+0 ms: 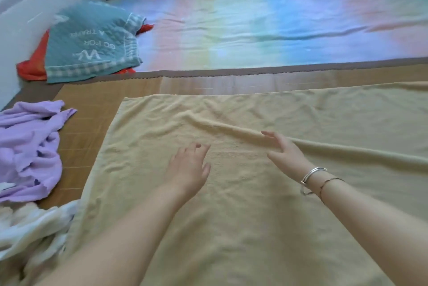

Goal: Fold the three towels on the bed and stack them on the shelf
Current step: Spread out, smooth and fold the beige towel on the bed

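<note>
Both forearms reach out over the yellow towel [231, 204] spread flat on the bed's woven mat [97, 109]; the left hand [188, 165] hovers or rests palm down with loose fingers, the right hand [282, 150], fingers straight, touches a raised crease, neither grasping anything. At the left edge the crumpled purple towel [30, 146] and white towel [30, 228] are cut off. Bare mat lies beyond the towel's far edge.

Three towels near: one yellow towel [254, 204] spread, one purple towel [27, 146] left, one white towel [30, 232] near left. One teal blanket [92, 42] far left. Two hands, two bracelets [312, 175].
</note>
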The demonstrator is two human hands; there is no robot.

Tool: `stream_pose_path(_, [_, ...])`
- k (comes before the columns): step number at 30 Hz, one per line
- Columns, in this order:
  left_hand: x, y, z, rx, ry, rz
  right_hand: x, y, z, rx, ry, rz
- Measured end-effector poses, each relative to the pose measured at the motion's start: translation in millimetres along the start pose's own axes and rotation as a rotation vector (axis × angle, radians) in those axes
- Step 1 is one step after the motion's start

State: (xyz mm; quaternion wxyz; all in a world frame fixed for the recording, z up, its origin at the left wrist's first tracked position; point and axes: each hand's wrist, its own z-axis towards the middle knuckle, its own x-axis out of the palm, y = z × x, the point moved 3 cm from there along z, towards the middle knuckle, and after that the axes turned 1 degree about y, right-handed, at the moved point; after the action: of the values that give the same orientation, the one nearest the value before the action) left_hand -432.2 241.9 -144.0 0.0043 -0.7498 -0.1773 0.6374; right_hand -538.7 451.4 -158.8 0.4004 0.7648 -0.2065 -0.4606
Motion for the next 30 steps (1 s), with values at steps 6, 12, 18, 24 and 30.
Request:
stream_pose_path(6, [35.4, -224.8, 3.8, 0.313, 0.054, 0.082, -176.8, -129.7, -91.2, 0.104, -0.212, 0.103])
stream_pose_path(12, [73.1, -483.9, -8.3, 0.560, 0.089, 0.066, -338.1, -264.9, -209.5, 0.279, -0.372, 0.152])
stream_pose_path(18, [106.8, -672.7, -33.5, 0.727, 0.159, 0.062, -440.5, -361.0, -302.9, 0.404, -0.477, 0.239])
stream_pose_path(24, [142.8, -772.8, -36.5, 0.749, 0.231, 0.122, -505.5, -422.6, -345.8, 0.440, -0.591, 0.212])
stream_pose_path(30, [193.2, -846.0, -33.5, 0.772, 0.295, 0.166, -552.3, -488.7, -373.5, 0.596, -0.676, 0.030])
